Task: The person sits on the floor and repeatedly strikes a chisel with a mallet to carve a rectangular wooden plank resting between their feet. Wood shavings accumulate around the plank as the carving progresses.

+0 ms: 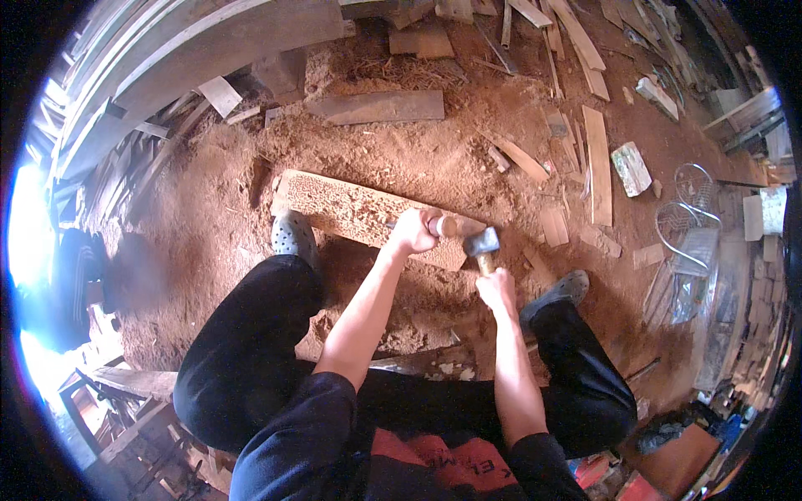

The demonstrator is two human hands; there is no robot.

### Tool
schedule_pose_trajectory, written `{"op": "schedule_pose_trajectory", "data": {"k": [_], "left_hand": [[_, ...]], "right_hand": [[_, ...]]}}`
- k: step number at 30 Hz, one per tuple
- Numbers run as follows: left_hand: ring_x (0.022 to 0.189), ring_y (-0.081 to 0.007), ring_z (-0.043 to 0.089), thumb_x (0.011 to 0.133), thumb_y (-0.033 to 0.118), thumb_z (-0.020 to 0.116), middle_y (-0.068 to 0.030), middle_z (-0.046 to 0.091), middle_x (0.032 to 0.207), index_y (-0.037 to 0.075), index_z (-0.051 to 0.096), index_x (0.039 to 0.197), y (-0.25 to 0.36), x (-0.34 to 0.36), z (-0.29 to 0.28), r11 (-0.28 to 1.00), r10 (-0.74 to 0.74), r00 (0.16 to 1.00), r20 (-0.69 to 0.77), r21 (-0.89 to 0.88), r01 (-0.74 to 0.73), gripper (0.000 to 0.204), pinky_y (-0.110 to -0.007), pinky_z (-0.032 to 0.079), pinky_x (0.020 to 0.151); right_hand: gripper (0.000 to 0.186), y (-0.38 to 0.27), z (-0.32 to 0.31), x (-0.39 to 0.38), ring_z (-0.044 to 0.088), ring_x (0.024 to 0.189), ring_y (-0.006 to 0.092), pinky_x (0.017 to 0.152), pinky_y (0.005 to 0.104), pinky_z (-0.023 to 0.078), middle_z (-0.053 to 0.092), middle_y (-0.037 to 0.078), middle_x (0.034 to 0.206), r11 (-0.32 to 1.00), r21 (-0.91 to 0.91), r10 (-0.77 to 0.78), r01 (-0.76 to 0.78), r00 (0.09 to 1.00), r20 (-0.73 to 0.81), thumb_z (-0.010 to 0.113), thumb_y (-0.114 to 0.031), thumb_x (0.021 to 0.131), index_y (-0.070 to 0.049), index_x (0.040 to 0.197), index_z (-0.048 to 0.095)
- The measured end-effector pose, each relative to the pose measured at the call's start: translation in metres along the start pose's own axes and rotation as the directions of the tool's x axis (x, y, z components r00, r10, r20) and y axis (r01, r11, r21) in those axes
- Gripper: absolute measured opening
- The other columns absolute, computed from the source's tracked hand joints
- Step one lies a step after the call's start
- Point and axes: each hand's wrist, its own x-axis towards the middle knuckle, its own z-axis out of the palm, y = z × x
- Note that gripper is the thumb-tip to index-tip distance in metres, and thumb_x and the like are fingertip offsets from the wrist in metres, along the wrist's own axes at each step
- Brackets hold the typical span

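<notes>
A thick wooden board (342, 203) lies slantwise in front of me, its top covered in small carved hollows and loose chips. My left hand (413, 232) is wrapped round a chisel (444, 226) over the right part of the board. The chisel's round wooden handle end points right; a bit of dark blade shows left of the fist, but its edge is hard to make out. My right hand (498, 292) grips the short wooden handle of a hammer (482, 242). The hammer's metal head is just right of the chisel's handle end, close to the board's right end.
My left shoe (294, 235) is against the board's left end; my right shoe (561, 294) rests on the sawdust-covered ground. Loose planks (596, 165) and a white block (631, 169) lie to the right, near a wire-framed object (692, 221). Stacked timber (225, 50) stands far left.
</notes>
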Motion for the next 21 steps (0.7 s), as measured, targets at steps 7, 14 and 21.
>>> {"op": "schedule_pose_trajectory", "data": {"k": [7, 14, 21], "left_hand": [[0.055, -0.0113, 0.051, 0.049, -0.007, 0.070, 0.0011, 0.054, 0.059, 0.006, 0.058, 0.066, -0.035, -0.003, -0.043, 0.738, -0.137, 0.978, -0.154, -0.675, -0.003, 0.024, -0.026, 0.044, 0.053], [0.068, -0.0251, 0.064, 0.054, 0.012, 0.062, -0.0123, 0.064, 0.072, 0.009, 0.063, 0.082, -0.012, -0.005, 0.002, 0.991, 0.122, 0.990, -0.074, -0.041, -0.125, 0.028, -0.036, 0.051, 0.064], [0.060, -0.0210, 0.061, 0.055, 0.005, 0.062, -0.0057, 0.061, 0.064, 0.008, 0.060, 0.068, -0.054, -0.009, -0.014, 0.845, -0.136, 0.964, -0.228, -0.535, -0.008, 0.013, -0.034, 0.050, 0.055]], "right_hand": [[0.027, 0.006, 0.022, 0.003, 0.060, 0.090, 0.0433, 0.078, 0.0459, 0.049, 0.062, 0.030, 0.089, 0.992, -0.121, 0.048, -0.042, 0.998, 0.043, 0.057, -0.017, 0.071, 0.005, 0.084, 0.065], [0.025, 0.023, 0.047, 0.019, 0.062, 0.087, 0.0411, 0.072, 0.0448, 0.050, 0.061, 0.032, 0.085, 0.992, -0.111, 0.072, -0.062, 0.994, 0.088, 0.055, -0.014, 0.070, 0.007, 0.080, 0.065], [0.022, 0.038, 0.069, 0.023, 0.064, 0.067, 0.0397, 0.057, 0.0430, 0.050, 0.061, 0.029, 0.068, 0.998, -0.059, 0.009, -0.015, 0.995, -0.099, 0.057, -0.014, 0.068, 0.007, 0.068, 0.062]]}}
